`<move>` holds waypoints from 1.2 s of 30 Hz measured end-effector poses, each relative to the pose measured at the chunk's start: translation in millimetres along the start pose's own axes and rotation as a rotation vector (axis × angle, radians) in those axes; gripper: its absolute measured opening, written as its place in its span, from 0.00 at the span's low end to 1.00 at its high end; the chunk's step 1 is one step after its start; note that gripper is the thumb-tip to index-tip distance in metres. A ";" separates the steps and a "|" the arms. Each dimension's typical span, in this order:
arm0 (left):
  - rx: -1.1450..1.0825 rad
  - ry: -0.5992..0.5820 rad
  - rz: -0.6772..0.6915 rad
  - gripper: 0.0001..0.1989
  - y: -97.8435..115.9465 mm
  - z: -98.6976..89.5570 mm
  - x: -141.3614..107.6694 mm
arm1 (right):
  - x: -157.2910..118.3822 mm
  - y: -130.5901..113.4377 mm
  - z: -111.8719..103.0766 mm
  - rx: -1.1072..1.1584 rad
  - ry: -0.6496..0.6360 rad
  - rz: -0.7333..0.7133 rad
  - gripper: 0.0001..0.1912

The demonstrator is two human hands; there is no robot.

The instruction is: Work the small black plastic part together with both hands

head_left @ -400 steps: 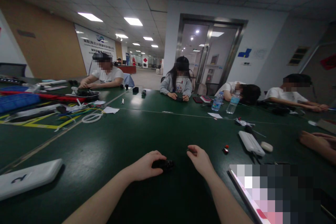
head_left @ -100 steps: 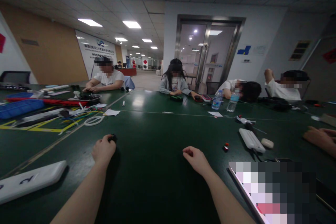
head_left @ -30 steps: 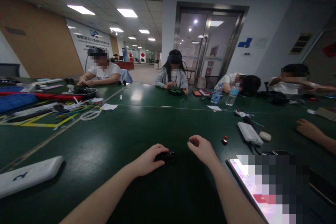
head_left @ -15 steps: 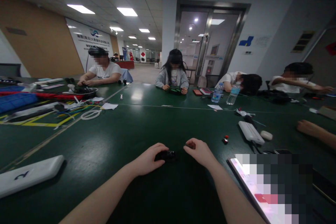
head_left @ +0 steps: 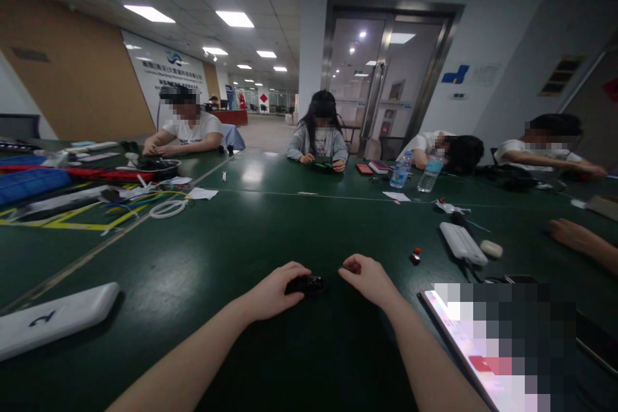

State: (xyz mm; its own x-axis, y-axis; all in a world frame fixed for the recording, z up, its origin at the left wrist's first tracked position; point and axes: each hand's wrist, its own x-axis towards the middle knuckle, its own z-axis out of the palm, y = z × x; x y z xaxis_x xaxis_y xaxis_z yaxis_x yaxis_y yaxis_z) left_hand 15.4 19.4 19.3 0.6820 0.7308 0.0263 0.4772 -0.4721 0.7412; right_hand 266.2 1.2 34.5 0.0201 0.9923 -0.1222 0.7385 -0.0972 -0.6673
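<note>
My left hand [head_left: 275,292] lies on the dark green table with its fingers curled over the left end of a small black device [head_left: 305,284]. My right hand [head_left: 365,279] rests just to the right of that device, not touching it. Its fingers curl in on a small dark part [head_left: 352,267], mostly hidden by them. A co-worker's hand [head_left: 574,237] lies at the right edge of the view, well apart from mine.
A white bar marked with a number [head_left: 55,312] lies at left. A lit tablet [head_left: 463,360], partly blurred, lies at lower right. Beyond it are a white oblong case [head_left: 462,244] and a small red-topped part [head_left: 416,257]. Seated people, bottles and tangled wires occupy the far table.
Compared with 3.3 s ago, my left hand has moved from the upper left onto the black device. Over the last second both hands stay nearly still, and the view shifts only slightly.
</note>
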 end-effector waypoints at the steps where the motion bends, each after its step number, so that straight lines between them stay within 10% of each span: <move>1: 0.003 0.000 0.000 0.22 -0.4 0.3 0.1 | 0.1 0.3 0.1 -0.001 0.001 0.002 0.15; 36: 0.019 -0.013 -0.001 0.22 -2.6 -0.2 1.3 | -4.3 -3.5 -0.9 0.001 -0.059 0.041 0.14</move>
State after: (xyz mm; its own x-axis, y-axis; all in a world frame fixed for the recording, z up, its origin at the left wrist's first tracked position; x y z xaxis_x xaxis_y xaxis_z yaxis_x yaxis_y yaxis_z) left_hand 14.9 21.7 17.6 0.6887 0.7248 0.0168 0.4883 -0.4809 0.7282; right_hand 264.2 -2.7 38.0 0.0106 0.9813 -0.1920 0.7369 -0.1375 -0.6619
